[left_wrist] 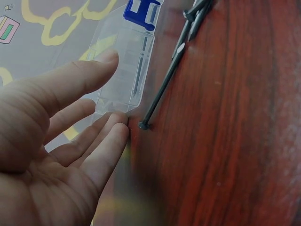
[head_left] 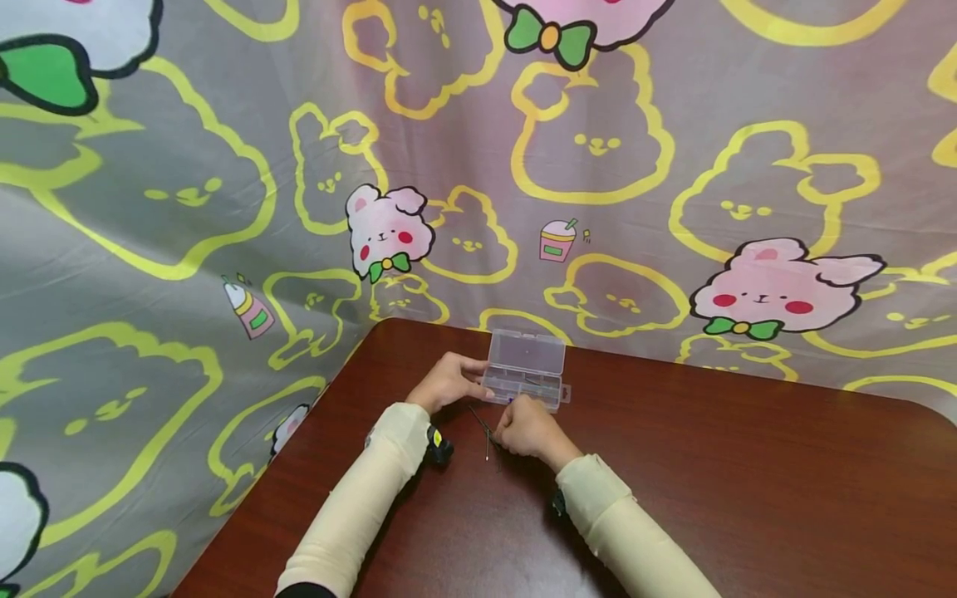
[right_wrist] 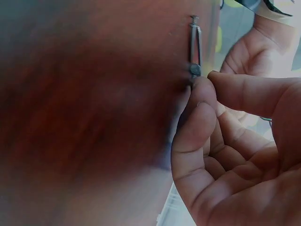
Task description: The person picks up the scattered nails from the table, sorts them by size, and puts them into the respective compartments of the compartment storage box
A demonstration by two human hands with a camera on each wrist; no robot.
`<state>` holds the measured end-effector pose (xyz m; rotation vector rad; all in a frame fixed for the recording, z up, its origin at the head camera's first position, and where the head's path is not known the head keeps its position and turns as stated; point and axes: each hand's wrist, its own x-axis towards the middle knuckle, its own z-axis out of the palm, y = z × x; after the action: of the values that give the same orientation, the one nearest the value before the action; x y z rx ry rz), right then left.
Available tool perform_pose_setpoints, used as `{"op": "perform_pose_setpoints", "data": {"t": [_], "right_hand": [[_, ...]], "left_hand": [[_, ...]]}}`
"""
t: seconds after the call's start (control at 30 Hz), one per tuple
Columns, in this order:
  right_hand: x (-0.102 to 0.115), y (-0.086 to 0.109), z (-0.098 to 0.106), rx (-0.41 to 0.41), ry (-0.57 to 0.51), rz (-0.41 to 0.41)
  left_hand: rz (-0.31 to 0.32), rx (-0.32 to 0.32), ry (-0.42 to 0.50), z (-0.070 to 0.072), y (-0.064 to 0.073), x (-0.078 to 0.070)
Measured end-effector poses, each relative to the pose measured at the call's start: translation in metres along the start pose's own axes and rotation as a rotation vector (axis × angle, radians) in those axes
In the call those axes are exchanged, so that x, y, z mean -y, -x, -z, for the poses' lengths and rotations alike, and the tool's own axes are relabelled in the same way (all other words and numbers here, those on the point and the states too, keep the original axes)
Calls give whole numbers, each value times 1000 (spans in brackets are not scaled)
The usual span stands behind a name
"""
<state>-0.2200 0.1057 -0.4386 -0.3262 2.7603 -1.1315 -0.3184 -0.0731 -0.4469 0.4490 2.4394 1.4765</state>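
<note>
A clear plastic compartment box (head_left: pixel 527 353) stands with its lid raised at the far side of the table. At the box's left end is my left hand (head_left: pixel 449 382), thumb and fingers spread about the near corner in the left wrist view (left_wrist: pixel 70 127). Several dark nails (left_wrist: pixel 162 87) lie loose on the table in front of the box. My right hand (head_left: pixel 529 428) is at these nails with fingers curled, thumb and index tips close together (right_wrist: pixel 235 136). Whether a nail is between those tips is hidden. Inside the box a nail (left_wrist: pixel 139 70) shows through the clear wall.
A blue clasp (left_wrist: pixel 141 13) is on the box's front. The brown wooden table (head_left: pixel 718 490) extends to the right. A grey curtain with cartoon prints (head_left: pixel 598 274) hangs behind it and along the left side. Each wrist has a small dark camera strapped under a pale sleeve (head_left: pixel 359 507).
</note>
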Motion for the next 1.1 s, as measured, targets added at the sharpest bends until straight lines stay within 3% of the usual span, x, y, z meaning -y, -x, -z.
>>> {"op": "perform_pose_setpoints", "data": {"t": [0.3, 0.57, 0.77, 0.9, 1.1], "right_hand": [[1, -2, -2, -26, 157, 28], [6, -3, -5, -47, 275, -74], [12, -1, -4, -7, 365, -62], [13, 3, -2, 53, 367, -41], [7, 6, 6, 50, 266, 14]], "left_hand": [[-6, 3, 10, 0, -1, 1], [-14, 5, -13, 1, -1, 1], [-9, 13, -9, 1, 0, 1], [-9, 8, -9, 1, 0, 1], [6, 2, -26, 1, 0, 1]]}}
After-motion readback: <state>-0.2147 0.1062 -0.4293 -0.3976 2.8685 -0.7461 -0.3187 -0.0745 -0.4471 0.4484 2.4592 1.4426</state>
